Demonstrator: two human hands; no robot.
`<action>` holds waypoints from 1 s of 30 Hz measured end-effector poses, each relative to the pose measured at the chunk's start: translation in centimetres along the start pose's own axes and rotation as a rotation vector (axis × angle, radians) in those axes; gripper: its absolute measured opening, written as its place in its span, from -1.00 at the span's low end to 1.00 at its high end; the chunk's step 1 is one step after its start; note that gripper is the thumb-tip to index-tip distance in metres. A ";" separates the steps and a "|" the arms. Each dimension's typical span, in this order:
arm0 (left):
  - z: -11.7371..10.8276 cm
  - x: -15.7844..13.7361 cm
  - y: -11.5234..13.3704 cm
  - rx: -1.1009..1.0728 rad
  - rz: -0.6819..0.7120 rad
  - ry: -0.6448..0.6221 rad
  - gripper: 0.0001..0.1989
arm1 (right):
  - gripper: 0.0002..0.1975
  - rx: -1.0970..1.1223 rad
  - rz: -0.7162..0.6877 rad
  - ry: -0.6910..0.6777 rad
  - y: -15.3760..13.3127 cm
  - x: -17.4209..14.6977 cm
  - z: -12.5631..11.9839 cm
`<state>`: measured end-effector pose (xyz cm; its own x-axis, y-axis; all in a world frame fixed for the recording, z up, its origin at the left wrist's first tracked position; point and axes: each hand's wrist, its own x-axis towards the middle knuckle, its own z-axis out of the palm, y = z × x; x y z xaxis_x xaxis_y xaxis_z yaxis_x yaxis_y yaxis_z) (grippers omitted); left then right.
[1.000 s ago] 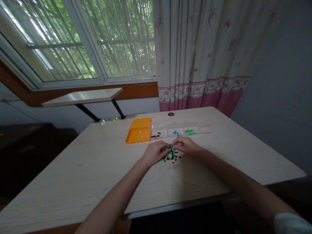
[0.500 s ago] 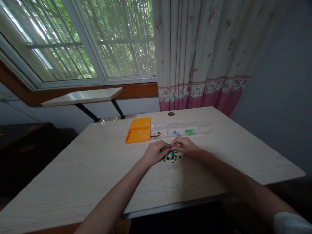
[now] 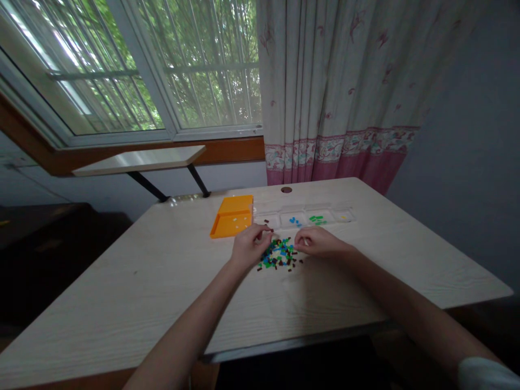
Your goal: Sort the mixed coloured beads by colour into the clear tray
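Observation:
A loose pile of small building bricks (image 3: 280,253) in green, blue, brown and pale colours lies on the table between my hands. My left hand (image 3: 248,245) is at the pile's left edge, its thumb and forefinger pinched at a small brown brick (image 3: 272,231), just in front of the clear tray holding brown pieces. At the pile's right side my right hand (image 3: 319,241) is closed, with thumb and fingertips together. Whatever it may hold is too small to make out.
Behind the pile stands an open orange box (image 3: 231,218) with a few white pieces. To its right, a row of clear trays (image 3: 305,216) holds brown, blue, green and yellow pieces. A raised shelf (image 3: 140,161) stands at the table's back left.
My hands were together over the pile and have moved apart. The left has gone left and toward the brown pieces' tray, the right slightly right, uncovering more of the pile.

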<state>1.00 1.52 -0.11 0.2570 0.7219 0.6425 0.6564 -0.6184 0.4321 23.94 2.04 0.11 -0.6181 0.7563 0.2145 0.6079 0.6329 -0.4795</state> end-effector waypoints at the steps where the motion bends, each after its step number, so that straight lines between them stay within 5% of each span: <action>1: -0.2 0.1 -0.1 0.010 -0.020 0.053 -0.83 | -0.81 -0.006 0.013 -0.040 0.0 -0.1 -0.2; 10: -0.8 0.4 -0.4 0.094 0.002 0.208 -0.83 | -0.81 -0.021 0.003 -0.108 0.4 -0.2 -0.1; 19: -0.7 0.3 -0.4 0.090 0.026 0.205 -0.83 | -0.80 -0.006 -0.015 -0.130 0.7 0.0 -0.2; 30: 0.2 0.7 -2.3 0.199 -0.138 0.172 -0.78 | -0.85 0.019 0.069 -0.150 0.9 -0.2 -0.5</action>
<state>-0.15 3.47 -0.80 0.0428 0.7208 0.6918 0.8074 -0.4328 0.4010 24.86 2.54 0.02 -0.6437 0.7635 0.0514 0.6429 0.5760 -0.5049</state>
